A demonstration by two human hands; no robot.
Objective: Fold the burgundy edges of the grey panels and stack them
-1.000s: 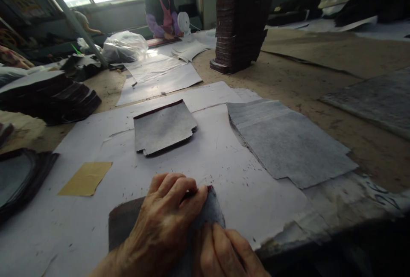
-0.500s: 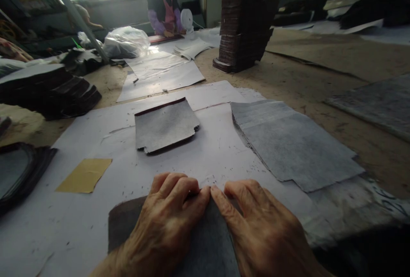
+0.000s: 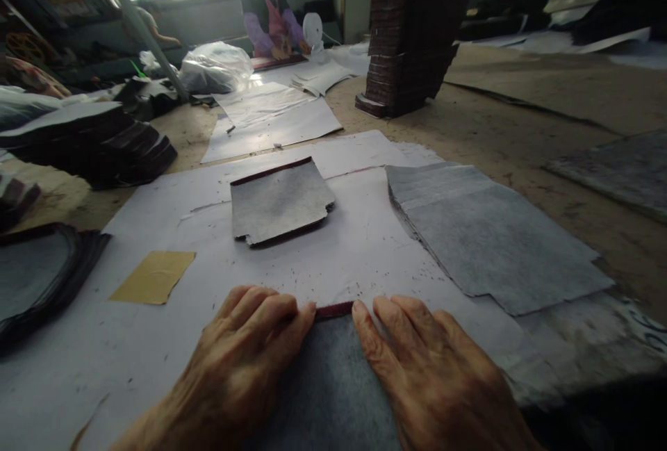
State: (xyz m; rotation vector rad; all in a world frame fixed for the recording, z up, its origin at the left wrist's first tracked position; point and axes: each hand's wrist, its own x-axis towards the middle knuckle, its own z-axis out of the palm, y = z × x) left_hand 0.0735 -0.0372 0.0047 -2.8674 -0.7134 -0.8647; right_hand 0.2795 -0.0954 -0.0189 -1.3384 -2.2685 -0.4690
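Half curled, the left hand point(image 3: 255, 354) and right hand point(image 3: 424, 357) press the sheet point(image 3: 333, 381) at its far red edge point(image 3: 334, 310); I cannot tell whether they pinch. Uneven pressure could skew it.

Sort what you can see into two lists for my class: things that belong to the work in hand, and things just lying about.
Seem to belong:
- grey piece with a dark red edge, under both left hand and right hand
- similar red-edged piece ahead
- grey stack at right

Probably just lying about:
- yellowish sheet
- clear plastic bag
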